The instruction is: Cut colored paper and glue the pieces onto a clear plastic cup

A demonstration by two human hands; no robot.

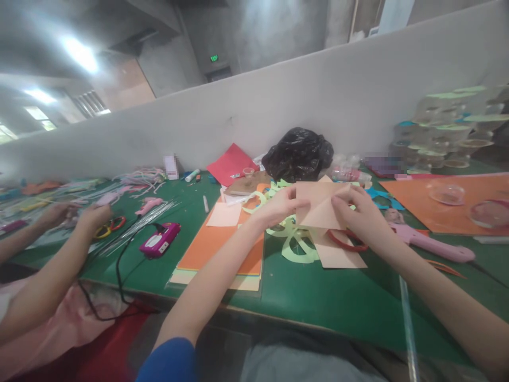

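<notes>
A sheet of peach paper [316,209] is held up between my two hands above the table. My left hand [280,206] pinches its left edge, thumb in front. At the right side of the sheet, my right hand [358,209] is closed on it, and a slanting crease or fold shows near the thumb. Below lies another peach sheet [344,257], partly covered by scissors with red handles [350,243]. Light green paper cutouts [298,252] spread under and beside my hands.
Left of my hands lies a stack of orange paper [214,244]. A pink glue gun [441,246] rests at right, near plastic cups [445,193]. A black plastic bag [298,154] sits against the partition. At left, a co-worker's hands [95,217] work beyond a magenta power strip [161,240].
</notes>
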